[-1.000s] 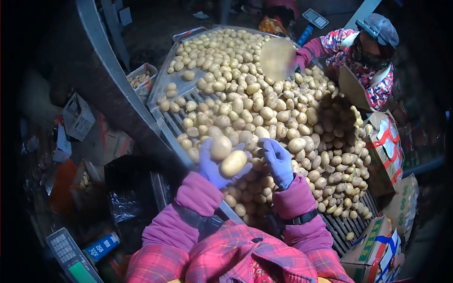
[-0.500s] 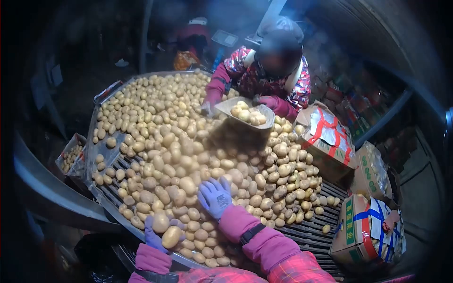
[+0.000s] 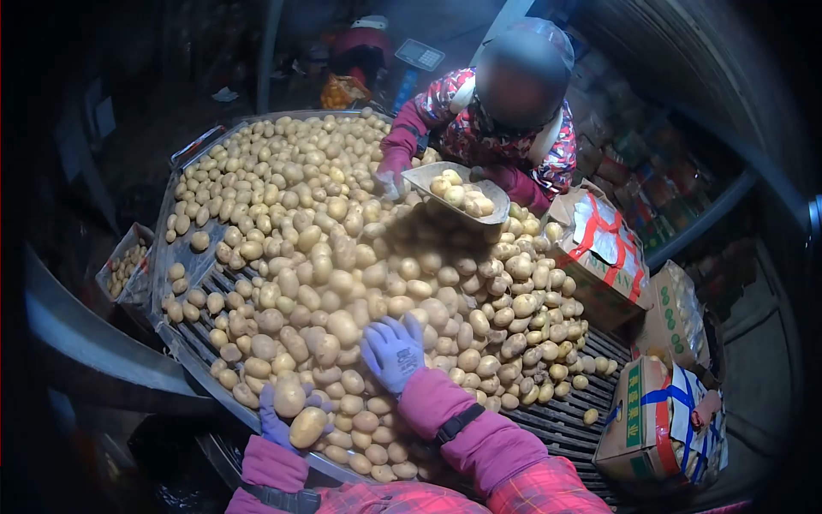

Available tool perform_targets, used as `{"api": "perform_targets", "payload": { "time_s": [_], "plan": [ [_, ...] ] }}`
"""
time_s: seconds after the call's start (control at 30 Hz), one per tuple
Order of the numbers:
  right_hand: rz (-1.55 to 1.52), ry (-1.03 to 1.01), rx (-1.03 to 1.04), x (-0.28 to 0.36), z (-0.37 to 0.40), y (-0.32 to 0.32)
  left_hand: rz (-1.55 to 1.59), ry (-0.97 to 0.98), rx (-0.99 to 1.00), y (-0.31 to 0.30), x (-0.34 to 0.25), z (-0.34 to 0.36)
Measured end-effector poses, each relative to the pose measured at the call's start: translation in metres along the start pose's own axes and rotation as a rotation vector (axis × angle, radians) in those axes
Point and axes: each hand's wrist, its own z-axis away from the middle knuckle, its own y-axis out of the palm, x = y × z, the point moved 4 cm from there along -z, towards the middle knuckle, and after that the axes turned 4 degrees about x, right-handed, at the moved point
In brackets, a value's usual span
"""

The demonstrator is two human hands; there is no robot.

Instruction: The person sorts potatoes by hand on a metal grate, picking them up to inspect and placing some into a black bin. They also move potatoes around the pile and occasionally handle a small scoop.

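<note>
My left hand, in a purple glove, is closed around two potatoes at the near edge of the sorting table. Its fingertips show behind them. My right hand, gloved alike, lies palm down on the potato heap with its fingers apart; what is under the palm is hidden. Across the heap, a co-worker holds a scoop with several potatoes in it above the pile.
Dark slats show at the table's right side. Open cartons stand to the right: one with red tape, another with blue and red tape. A small box of potatoes is at the left, beside a curved metal bar.
My view has shifted slightly. The co-worker's head and scoop appear a little farther right. My hands stay almost in the same places, the left still around the potatoes.
</note>
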Motion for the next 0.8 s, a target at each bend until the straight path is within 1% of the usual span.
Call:
{"api": "perform_targets", "payload": {
  "time_s": [0.03, 0.1, 0.17, 0.3, 0.37, 0.43, 0.53, 0.63, 0.73, 0.8],
  "plan": [
    [-0.01, 0.004, -0.005, 0.0, 0.0, -0.001, 0.022, -0.012, -0.005, 0.002, 0.001, 0.001],
    [-0.016, 0.006, -0.003, 0.0, 0.001, 0.001, 0.058, -0.031, -0.089, 0.017, -0.001, 0.005],
    [-0.02, 0.014, -0.009, 0.0, 0.001, 0.003, 0.066, -0.045, -0.13, 0.024, -0.003, 0.008],
    [-0.033, 0.0, -0.03, 0.002, 0.0, -0.001, 0.044, -0.065, -0.154, 0.03, -0.004, 0.008],
    [-0.024, -0.021, -0.026, 0.006, -0.001, -0.005, 0.037, -0.047, -0.099, 0.023, -0.003, 0.008],
    [0.011, -0.04, -0.017, 0.007, -0.002, -0.008, 0.024, 0.001, 0.043, 0.011, -0.001, 0.005],
    [-0.033, -0.019, -0.03, 0.006, -0.002, -0.006, 0.073, -0.015, 0.021, 0.008, 0.001, 0.004],
    [0.017, -0.079, -0.074, 0.008, -0.002, -0.011, 0.098, -0.022, 0.043, 0.008, 0.001, 0.003],
    [0.062, -0.022, -0.011, 0.005, -0.001, -0.004, 0.129, -0.015, 0.053, 0.001, 0.002, 0.001],
    [0.06, -0.031, -0.003, 0.006, -0.003, -0.009, 0.05, -0.005, -0.008, 0.01, 0.001, 0.005]
  ]
}}
